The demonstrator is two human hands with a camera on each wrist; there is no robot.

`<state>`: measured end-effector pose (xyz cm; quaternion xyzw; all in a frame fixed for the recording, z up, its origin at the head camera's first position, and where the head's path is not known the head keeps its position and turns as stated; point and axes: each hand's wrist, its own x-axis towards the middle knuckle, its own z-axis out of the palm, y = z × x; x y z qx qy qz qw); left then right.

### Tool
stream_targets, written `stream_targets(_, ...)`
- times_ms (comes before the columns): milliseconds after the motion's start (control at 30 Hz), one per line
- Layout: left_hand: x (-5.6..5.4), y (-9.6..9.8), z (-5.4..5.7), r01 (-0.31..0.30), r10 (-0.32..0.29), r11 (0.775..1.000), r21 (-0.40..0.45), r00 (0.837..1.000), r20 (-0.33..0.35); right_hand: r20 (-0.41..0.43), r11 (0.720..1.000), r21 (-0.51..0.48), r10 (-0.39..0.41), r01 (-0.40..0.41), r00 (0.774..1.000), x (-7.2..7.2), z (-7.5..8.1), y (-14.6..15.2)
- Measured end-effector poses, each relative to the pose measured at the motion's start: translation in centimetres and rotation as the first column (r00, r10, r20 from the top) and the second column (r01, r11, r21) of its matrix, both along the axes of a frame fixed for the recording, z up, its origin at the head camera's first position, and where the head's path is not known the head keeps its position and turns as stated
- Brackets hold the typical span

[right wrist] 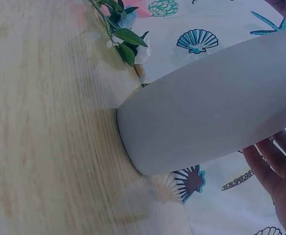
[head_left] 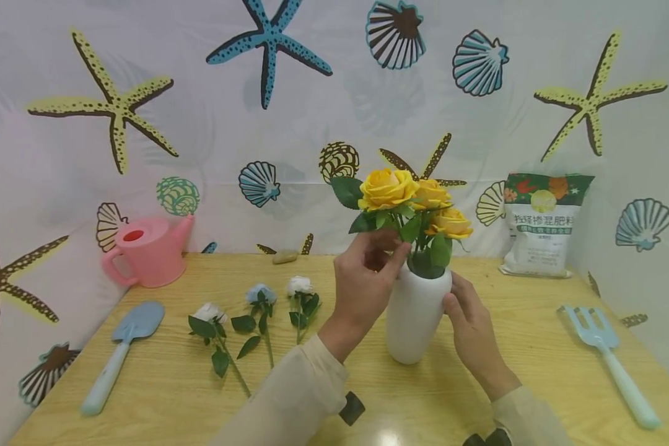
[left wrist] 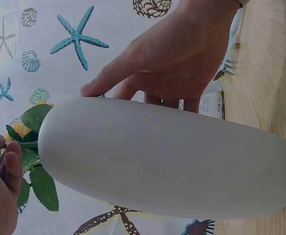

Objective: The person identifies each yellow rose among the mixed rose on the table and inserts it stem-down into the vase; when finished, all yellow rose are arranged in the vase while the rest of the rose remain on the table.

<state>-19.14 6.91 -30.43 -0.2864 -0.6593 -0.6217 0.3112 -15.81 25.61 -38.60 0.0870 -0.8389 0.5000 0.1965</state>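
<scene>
A white vase [head_left: 415,316] stands on the wooden table, holding several yellow roses [head_left: 389,189] with green leaves. At its mouth, my left hand [head_left: 365,282] pinches a rose stem between thumb and fingers; the left wrist view shows this stem [left wrist: 30,144] just above the rim. My right hand [head_left: 474,328] holds the vase's right side, its thumb toward me and its fingers reaching behind. In the right wrist view, the right-hand fingers [right wrist: 262,169] touch the vase wall. The stem ends inside the vase are hidden.
Left of the vase lie two white roses [head_left: 299,285] and a blue rose [head_left: 261,293]. Farther left are a blue trowel [head_left: 125,337] and a pink watering can [head_left: 150,254]. A fertilizer bag [head_left: 543,229] and a hand fork [head_left: 602,347] occupy the right side.
</scene>
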Motion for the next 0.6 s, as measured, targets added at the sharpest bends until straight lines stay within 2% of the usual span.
stream_targets(200,0.0,0.4,-0.5,0.008,-0.01,1.0,0.023,0.997,0.076,-0.002,1.0,-0.001,-0.004,0.004,1.0,0.2,0.1,-0.1)
stream_targets(600,0.2,0.6,-1.9,0.005,-0.004,1.0,-0.006,0.99,0.142,-0.009,1.0,0.004,0.003,-0.003,1.0,0.3,0.3,0.0)
